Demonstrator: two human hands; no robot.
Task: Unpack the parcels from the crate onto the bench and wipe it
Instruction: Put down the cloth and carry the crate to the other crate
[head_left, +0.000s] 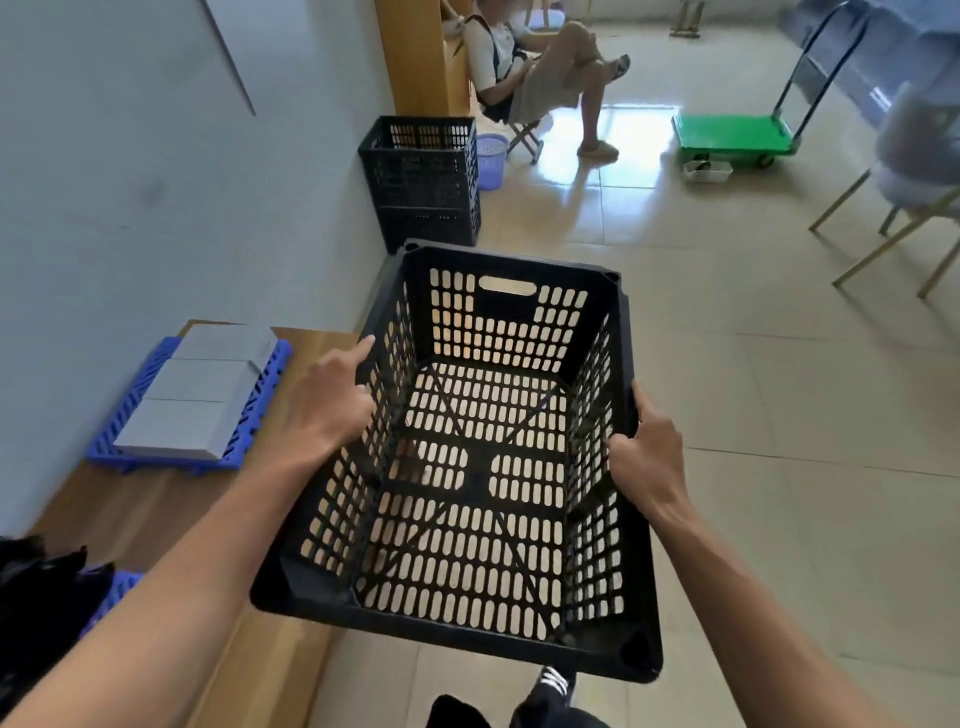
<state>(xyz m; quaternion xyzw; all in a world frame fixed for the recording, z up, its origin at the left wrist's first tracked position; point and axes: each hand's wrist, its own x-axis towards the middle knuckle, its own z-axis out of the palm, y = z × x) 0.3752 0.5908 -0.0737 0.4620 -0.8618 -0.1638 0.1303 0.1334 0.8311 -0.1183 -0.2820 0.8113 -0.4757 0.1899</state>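
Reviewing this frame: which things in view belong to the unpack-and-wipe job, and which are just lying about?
Job:
- black crate, empty, held by left hand and right hand
- grey parcels on the blue pallet
- wooden bench

Lying about:
- stacked black crates
- purple basket
- green trolley
- seated person

Bright daylight, floor glare, blurred edges
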